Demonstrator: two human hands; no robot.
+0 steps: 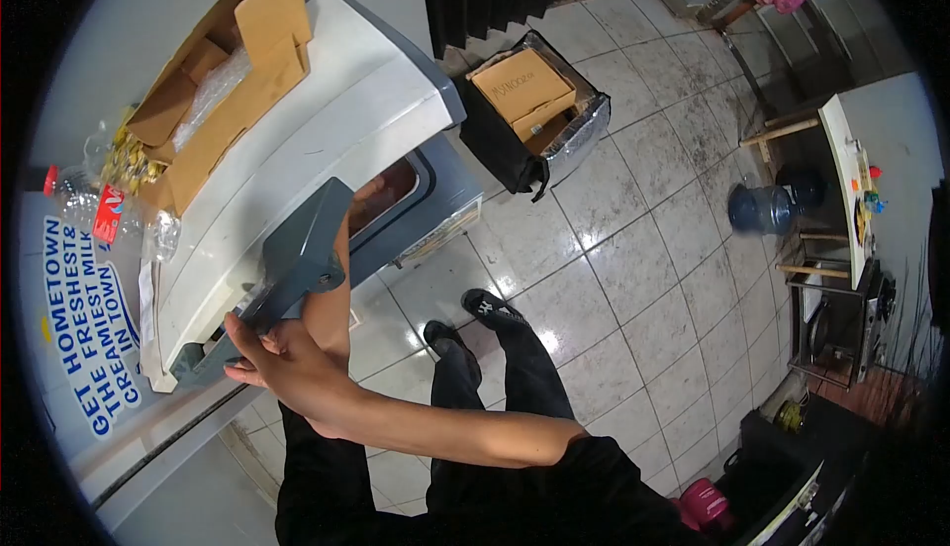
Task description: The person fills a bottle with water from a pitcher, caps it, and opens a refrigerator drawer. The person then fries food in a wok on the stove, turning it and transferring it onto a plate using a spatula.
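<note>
A white, curved machine housing with dark grey trim (327,135) occupies the upper left of the frame, a dark grey angular flap (312,234) standing out from its lower side. The left hand (368,195) reaches behind this flap, at the dark-rimmed opening (427,185) above centre-left; largely hidden, its spread and hold cannot be told. The right hand (272,368), its forearm crossing over the left, lies at the flap's lower end, thumb and fingers parted; whether it grips anything is unclear. An open brown cardboard box (277,26) rests on the housing. At upper centre, a black, silver-lined bag (495,155) on the pale tiled floor (633,279) contains a closed cardboard carton (520,86).
</note>
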